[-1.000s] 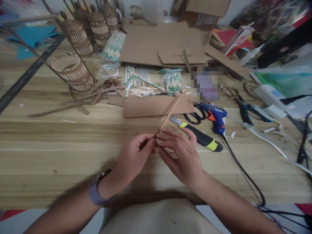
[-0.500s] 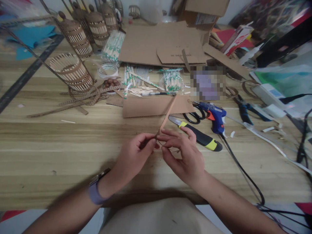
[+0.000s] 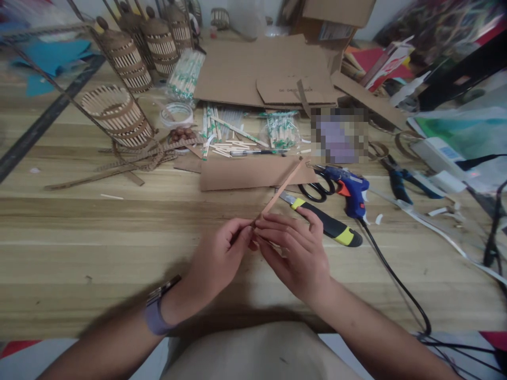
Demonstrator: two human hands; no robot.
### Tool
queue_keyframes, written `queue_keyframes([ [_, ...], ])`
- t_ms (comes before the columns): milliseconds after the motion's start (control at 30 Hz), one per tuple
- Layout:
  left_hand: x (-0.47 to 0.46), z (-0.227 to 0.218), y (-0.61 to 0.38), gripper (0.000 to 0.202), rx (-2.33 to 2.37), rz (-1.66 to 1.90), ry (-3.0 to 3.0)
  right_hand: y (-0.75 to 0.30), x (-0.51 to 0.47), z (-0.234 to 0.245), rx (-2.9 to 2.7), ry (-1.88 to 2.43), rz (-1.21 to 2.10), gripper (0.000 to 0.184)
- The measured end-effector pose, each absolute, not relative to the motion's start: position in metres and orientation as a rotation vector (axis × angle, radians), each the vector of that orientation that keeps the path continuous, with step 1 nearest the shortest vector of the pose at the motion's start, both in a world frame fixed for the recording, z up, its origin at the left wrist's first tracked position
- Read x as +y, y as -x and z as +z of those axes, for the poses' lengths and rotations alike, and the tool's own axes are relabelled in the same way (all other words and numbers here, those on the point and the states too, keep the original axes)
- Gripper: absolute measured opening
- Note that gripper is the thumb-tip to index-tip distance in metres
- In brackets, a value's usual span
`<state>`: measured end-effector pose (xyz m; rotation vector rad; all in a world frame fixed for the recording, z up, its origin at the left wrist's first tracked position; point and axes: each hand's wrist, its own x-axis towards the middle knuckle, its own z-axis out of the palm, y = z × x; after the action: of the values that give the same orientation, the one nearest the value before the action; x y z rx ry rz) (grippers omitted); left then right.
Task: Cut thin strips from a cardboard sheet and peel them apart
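Both hands meet over the wooden table point(image 3: 79, 232), pinching the near end of a narrow cardboard strip point(image 3: 282, 188). The strip slants up and to the right, away from me, with its far end over a brown cardboard piece point(image 3: 245, 172). My left hand point(image 3: 216, 258), with a purple wristband behind it, grips the strip between thumb and fingers. From the other side my right hand point(image 3: 295, 253) pinches the same end with its fingertips. A yellow-and-black utility knife point(image 3: 320, 220) lies just beyond my right hand.
A blue glue gun point(image 3: 348, 187) with a black cord, black scissors point(image 3: 315, 191) and pliers point(image 3: 398, 177) lie at the right. Stick-built baskets point(image 3: 116, 113) and lanterns stand at the back left. Packets of sticks point(image 3: 281, 130), loose sticks and flat cardboard sheets point(image 3: 265, 71) fill the back.
The strip's far end has swung to the right and its slant is lower. Both hands stay pinched on its near end in almost the same spot.
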<state>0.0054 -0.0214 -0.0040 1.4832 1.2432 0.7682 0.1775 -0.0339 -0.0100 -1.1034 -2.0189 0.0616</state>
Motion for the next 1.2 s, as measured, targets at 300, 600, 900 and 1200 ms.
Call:
queue_keyframes([
  [300,-0.0245,-0.0034,-0.0048,0.025,1.291,0.778,-1.499,-0.1771,-0.0363,-0.0072,-1.9,1.125,0.221,0.016],
  [600,-0.0177,-0.0069,-0.0037,0.029,1.136,0.703,-1.406,-0.1789,-0.0349,-0.011,-1.943,1.114,0.187,0.02],
  [900,-0.0161,-0.007,-0.0033,0.028,1.167,0.677,-1.412,-0.1756,-0.037,-0.0146,-1.997,1.081,0.199,0.02],
  [1200,-0.0174,-0.002,-0.003,0.026,1.231,0.725,-1.41,-0.1747,-0.0395,-0.0135,-1.924,1.121,0.263,0.02],
])
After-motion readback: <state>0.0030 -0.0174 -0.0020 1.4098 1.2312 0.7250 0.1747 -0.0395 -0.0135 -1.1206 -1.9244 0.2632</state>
